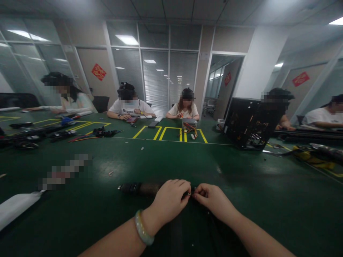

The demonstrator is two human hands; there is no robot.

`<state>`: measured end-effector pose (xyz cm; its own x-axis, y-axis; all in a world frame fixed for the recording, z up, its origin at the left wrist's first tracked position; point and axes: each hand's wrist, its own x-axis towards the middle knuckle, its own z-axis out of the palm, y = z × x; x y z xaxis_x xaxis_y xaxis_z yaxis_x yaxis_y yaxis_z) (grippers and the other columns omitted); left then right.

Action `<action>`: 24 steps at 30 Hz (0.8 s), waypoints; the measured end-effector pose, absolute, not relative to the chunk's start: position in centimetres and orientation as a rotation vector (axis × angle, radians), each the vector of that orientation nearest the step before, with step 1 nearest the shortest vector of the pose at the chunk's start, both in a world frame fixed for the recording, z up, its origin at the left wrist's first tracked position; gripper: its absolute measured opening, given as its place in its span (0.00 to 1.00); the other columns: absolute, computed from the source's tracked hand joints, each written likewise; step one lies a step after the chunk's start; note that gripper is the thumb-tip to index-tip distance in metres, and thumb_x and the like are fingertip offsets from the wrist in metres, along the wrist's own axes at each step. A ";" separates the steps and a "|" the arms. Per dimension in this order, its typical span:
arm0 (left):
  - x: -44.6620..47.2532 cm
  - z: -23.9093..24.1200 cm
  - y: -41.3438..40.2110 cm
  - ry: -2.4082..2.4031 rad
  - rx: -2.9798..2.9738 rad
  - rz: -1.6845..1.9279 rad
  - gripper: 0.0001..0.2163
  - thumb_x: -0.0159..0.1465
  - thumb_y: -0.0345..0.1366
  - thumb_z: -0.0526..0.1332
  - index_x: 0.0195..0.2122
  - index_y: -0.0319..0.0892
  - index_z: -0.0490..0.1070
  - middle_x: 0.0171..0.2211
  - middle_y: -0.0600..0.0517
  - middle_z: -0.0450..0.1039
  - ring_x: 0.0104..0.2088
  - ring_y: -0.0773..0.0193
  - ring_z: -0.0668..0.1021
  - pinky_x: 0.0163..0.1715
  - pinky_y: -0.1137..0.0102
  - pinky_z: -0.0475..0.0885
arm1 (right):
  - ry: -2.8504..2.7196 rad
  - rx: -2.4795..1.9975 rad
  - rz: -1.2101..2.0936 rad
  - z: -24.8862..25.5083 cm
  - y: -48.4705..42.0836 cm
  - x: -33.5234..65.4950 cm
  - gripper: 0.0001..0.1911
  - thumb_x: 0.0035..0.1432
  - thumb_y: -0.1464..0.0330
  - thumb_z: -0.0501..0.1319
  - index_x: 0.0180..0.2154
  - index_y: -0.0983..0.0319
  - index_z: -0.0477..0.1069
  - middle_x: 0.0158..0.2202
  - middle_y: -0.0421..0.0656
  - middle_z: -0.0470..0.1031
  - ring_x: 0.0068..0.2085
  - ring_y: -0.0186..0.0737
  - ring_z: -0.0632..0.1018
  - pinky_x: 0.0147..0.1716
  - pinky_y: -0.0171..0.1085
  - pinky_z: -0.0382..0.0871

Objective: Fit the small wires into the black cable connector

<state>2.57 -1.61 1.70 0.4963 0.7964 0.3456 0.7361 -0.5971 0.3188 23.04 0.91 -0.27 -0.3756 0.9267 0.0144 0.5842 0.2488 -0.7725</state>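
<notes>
From my remote post I watch two bare hands meet over a green tabletop [128, 221]. The left hand [171, 198], a pale green bangle [144, 228] at its wrist, is closed around the right-hand part of a dark cylindrical tool [150, 189], which lies lengthwise, its brown barrel and metal tip reaching out to the left of the knuckles. Just beside it, the right hand [211, 200] is drawn nearly closed, thumb brought up to its curled fingers at the tool's covered end; I cannot tell what, if anything, is pinched there. Beyond both hands, co-workers sit along the far edge, a bundle of colored wires [190, 129] before the person opposite. Past the right hand, farther off, stands a black computer case [249, 123]. Beyond the left hand and to its left, I see dark cables [103, 132] lying in a heap, well apart from the tool.
</notes>
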 end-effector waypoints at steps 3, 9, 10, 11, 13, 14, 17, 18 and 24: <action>2.6 1.6 -1.6 1.362 2.591 0.705 0.04 0.62 0.30 0.60 0.37 0.45 0.67 0.42 0.53 0.74 0.42 0.59 0.75 0.45 0.62 0.68 | -2.043 -1.362 0.988 -0.3 1.0 23.1 0.06 0.58 0.65 0.62 0.34 0.60 0.75 0.27 0.37 0.76 0.28 0.34 0.74 0.25 0.29 0.60; 2.6 1.2 -1.3 1.380 2.599 0.681 0.03 0.63 0.31 0.60 0.38 0.45 0.68 0.41 0.53 0.73 0.42 0.58 0.75 0.46 0.62 0.67 | -2.047 -1.353 1.016 -0.3 0.9 23.2 0.06 0.58 0.64 0.62 0.34 0.60 0.76 0.29 0.38 0.77 0.29 0.34 0.74 0.25 0.30 0.60; 2.6 1.2 -1.3 1.379 2.603 0.674 0.03 0.63 0.31 0.59 0.39 0.45 0.68 0.41 0.53 0.73 0.42 0.59 0.75 0.45 0.63 0.67 | -2.047 -1.350 1.024 -0.3 0.9 23.2 0.07 0.58 0.64 0.62 0.35 0.60 0.76 0.29 0.38 0.77 0.29 0.35 0.74 0.25 0.30 0.61; 2.6 1.2 -1.3 1.377 2.606 0.670 0.03 0.64 0.31 0.59 0.39 0.45 0.68 0.41 0.53 0.73 0.42 0.59 0.75 0.45 0.63 0.67 | -2.047 -1.347 1.032 -0.2 0.9 23.2 0.07 0.58 0.64 0.62 0.35 0.60 0.76 0.30 0.39 0.78 0.30 0.35 0.75 0.25 0.30 0.61; 2.6 1.2 -1.2 1.373 2.616 0.668 0.04 0.64 0.31 0.59 0.39 0.46 0.68 0.41 0.54 0.73 0.43 0.59 0.75 0.45 0.63 0.67 | -2.041 -1.348 1.028 -0.1 0.8 23.2 0.07 0.58 0.65 0.62 0.35 0.61 0.76 0.31 0.39 0.78 0.30 0.35 0.75 0.26 0.30 0.62; 2.6 1.2 -1.2 1.371 2.621 0.669 0.04 0.64 0.31 0.59 0.39 0.46 0.68 0.40 0.54 0.73 0.43 0.59 0.75 0.45 0.63 0.67 | -2.038 -1.351 1.022 -0.1 0.8 23.2 0.07 0.58 0.65 0.63 0.35 0.61 0.76 0.31 0.39 0.78 0.30 0.35 0.75 0.26 0.30 0.62; 2.6 1.2 -1.2 1.366 2.634 0.665 0.04 0.64 0.31 0.59 0.39 0.46 0.69 0.40 0.54 0.73 0.43 0.59 0.75 0.45 0.64 0.66 | -2.034 -1.354 1.009 -0.1 0.7 23.1 0.06 0.58 0.65 0.63 0.35 0.61 0.76 0.30 0.39 0.78 0.30 0.35 0.75 0.27 0.30 0.62; 2.6 1.2 -1.3 1.365 2.634 0.661 0.04 0.64 0.31 0.59 0.39 0.46 0.69 0.40 0.54 0.73 0.42 0.59 0.75 0.45 0.64 0.66 | -2.030 -1.352 1.010 -0.2 0.8 23.1 0.06 0.59 0.65 0.62 0.34 0.61 0.76 0.30 0.39 0.78 0.30 0.35 0.75 0.27 0.30 0.62; 2.6 1.2 -1.2 1.375 2.619 0.639 0.04 0.64 0.32 0.60 0.40 0.46 0.69 0.39 0.54 0.73 0.41 0.59 0.74 0.43 0.64 0.66 | -2.020 -1.341 1.028 -0.4 0.9 23.3 0.07 0.59 0.64 0.62 0.35 0.60 0.77 0.30 0.38 0.78 0.30 0.35 0.75 0.26 0.30 0.61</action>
<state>2.61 -1.18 1.19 0.4993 0.8082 0.3122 0.7596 -0.5817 0.2909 23.31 0.93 -0.36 -0.3878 0.9218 0.0011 0.5416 0.2288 -0.8089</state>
